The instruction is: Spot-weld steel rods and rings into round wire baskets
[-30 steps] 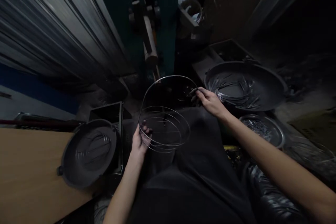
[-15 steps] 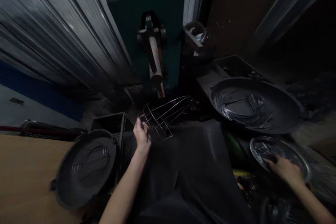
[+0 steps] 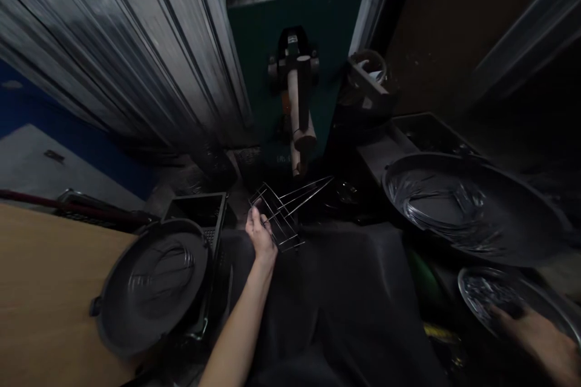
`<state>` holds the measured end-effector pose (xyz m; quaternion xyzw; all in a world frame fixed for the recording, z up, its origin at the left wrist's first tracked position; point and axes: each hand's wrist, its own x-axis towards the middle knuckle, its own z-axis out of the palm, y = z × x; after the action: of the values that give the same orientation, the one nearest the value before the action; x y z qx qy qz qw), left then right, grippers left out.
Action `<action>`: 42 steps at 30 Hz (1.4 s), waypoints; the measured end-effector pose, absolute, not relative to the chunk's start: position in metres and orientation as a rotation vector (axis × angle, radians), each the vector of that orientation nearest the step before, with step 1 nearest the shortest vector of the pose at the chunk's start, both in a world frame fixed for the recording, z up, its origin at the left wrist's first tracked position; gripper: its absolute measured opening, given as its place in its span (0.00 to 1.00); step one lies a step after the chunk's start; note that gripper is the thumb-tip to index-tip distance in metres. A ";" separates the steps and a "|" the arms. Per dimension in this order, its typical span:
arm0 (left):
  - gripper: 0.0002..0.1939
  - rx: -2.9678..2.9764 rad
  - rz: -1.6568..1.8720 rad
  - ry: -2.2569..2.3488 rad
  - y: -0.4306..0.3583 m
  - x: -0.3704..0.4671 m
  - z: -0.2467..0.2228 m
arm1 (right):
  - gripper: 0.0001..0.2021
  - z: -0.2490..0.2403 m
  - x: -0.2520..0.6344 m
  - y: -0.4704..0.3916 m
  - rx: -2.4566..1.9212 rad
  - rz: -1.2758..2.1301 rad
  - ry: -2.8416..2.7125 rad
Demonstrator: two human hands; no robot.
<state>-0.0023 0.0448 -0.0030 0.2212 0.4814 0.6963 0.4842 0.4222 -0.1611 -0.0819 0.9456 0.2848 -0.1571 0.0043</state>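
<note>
My left hand [image 3: 261,236] is closed on the near left side of a small wire rack [image 3: 278,198], a frame of thin crossed metal wires with longer prongs reaching to the right. The rack is held in the air below the machine's rod-like arms [image 3: 296,100], apart from them. On the far right my right hand [image 3: 540,338] reaches into a round metal bowl [image 3: 463,290] holding many small metal pieces [image 3: 488,293]. Its fingers are blurred and dark, so whether they hold a piece does not show.
A green machine [image 3: 254,36] with a red light stands ahead. A large dark pan [image 3: 512,211] with bent wires lies to the right. On the left, another round pan [image 3: 118,314] holds wire parts beside a dark crate [image 3: 220,211] and a wooden board [image 3: 49,290].
The view has turned left, so most things appear further right. The rack has tilted slightly in my left hand. My right hand is still at the bowl.
</note>
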 end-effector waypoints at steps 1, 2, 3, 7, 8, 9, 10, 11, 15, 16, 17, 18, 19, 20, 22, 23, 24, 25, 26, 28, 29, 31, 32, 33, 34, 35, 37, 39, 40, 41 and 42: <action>0.24 0.531 1.704 1.170 0.045 -0.004 -0.003 | 0.19 -0.076 0.422 -0.162 2.985 -0.534 0.834; 0.23 0.519 1.714 1.164 0.046 -0.005 -0.003 | 0.21 -0.069 0.421 -0.162 3.015 -0.573 0.774; 0.23 0.511 1.721 1.156 0.046 -0.006 -0.004 | 0.22 -0.061 0.418 -0.161 3.049 -0.601 0.731; 0.20 0.519 1.742 1.115 0.050 -0.010 -0.003 | 0.15 -0.016 0.379 -0.133 3.320 -0.600 0.738; 0.20 0.531 1.745 1.102 0.050 -0.010 -0.003 | 0.11 -0.005 0.361 -0.119 3.425 -0.666 0.802; 0.20 0.543 1.748 1.089 0.051 -0.010 -0.003 | 0.08 0.005 0.340 -0.103 3.536 -0.803 0.933; 0.20 0.553 1.755 1.080 0.052 -0.010 -0.002 | 0.08 0.014 0.318 -0.085 3.598 -1.040 1.100; 0.20 0.564 1.762 1.076 0.053 -0.010 -0.002 | 0.09 0.022 0.294 -0.067 3.587 -1.370 1.226; 0.20 0.592 1.777 1.095 0.055 -0.008 -0.001 | 0.15 0.038 0.213 0.002 3.186 -2.555 1.281; 0.20 0.593 1.777 1.099 0.056 -0.008 -0.002 | 0.16 0.040 0.199 0.015 3.102 -2.690 1.281; 0.20 0.590 1.777 1.101 0.057 -0.009 -0.003 | 0.17 0.041 0.188 0.027 3.047 -2.779 1.287; 0.20 0.583 1.780 1.103 0.058 -0.009 -0.004 | 0.18 0.043 0.180 0.036 3.005 -2.846 1.293; 0.19 0.575 1.784 1.105 0.059 -0.010 -0.005 | 0.19 0.044 0.174 0.043 2.974 -2.907 1.293; 0.19 0.569 1.789 1.108 0.060 -0.011 -0.007 | 0.20 0.045 0.169 0.048 2.945 -2.973 1.287; 0.20 0.567 1.795 1.120 0.063 -0.013 -0.010 | 0.21 0.046 0.164 0.054 2.902 -3.096 1.270; 0.20 0.566 1.796 1.129 0.064 -0.014 -0.011 | 0.21 0.047 0.162 0.055 2.895 -3.135 1.272; 0.21 0.567 1.797 1.140 0.065 -0.015 -0.012 | 0.21 0.047 0.160 0.056 2.895 -3.162 1.274; 0.21 0.564 1.797 1.150 0.066 -0.015 -0.012 | 0.21 0.047 0.159 0.056 2.899 -3.182 1.268; 0.21 0.559 1.796 1.157 0.066 -0.015 -0.012 | 0.21 0.047 0.158 0.056 2.898 -3.201 1.251; 0.22 0.545 1.793 1.169 0.065 -0.015 -0.011 | 0.20 0.047 0.156 0.056 2.883 -3.249 1.185; 0.22 0.536 1.791 1.176 0.064 -0.014 -0.010 | 0.20 0.047 0.155 0.056 2.874 -3.269 1.146; 0.23 0.517 1.785 1.195 0.063 -0.013 -0.009 | 0.21 0.049 0.154 0.056 2.868 -3.283 1.074; 0.23 0.511 1.783 1.205 0.063 -0.013 -0.009 | 0.20 0.049 0.153 0.056 2.865 -3.284 1.041; 0.23 0.509 1.784 1.211 0.063 -0.012 -0.009 | 0.20 0.051 0.153 0.056 2.866 -3.286 1.008; 0.23 0.513 1.789 1.215 0.063 -0.013 -0.009 | 0.20 0.052 0.152 0.056 2.867 -3.291 0.975; 0.22 0.522 1.797 1.216 0.063 -0.013 -0.010 | 0.20 0.053 0.151 0.056 2.868 -3.298 0.938; 0.22 0.535 1.811 1.215 0.065 -0.014 -0.011 | 0.19 0.055 0.150 0.057 2.868 -3.310 0.866; 0.22 0.540 1.804 1.223 0.066 -0.016 -0.010 | 0.19 0.056 0.148 0.058 2.864 -3.316 0.796; 0.22 0.541 1.796 1.228 0.066 -0.017 -0.010 | 0.19 0.056 0.147 0.059 2.864 -3.318 0.773; 0.22 0.544 1.789 1.232 0.067 -0.018 -0.010 | 0.18 0.056 0.147 0.059 2.870 -3.319 0.766; 0.22 0.547 1.783 1.234 0.067 -0.018 -0.009 | 0.18 0.055 0.146 0.060 2.878 -3.318 0.778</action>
<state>-0.0184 0.0669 -0.0090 0.2199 0.4963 0.7169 0.4375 0.1463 0.0601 0.0553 0.5098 0.1378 -0.5878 -0.6129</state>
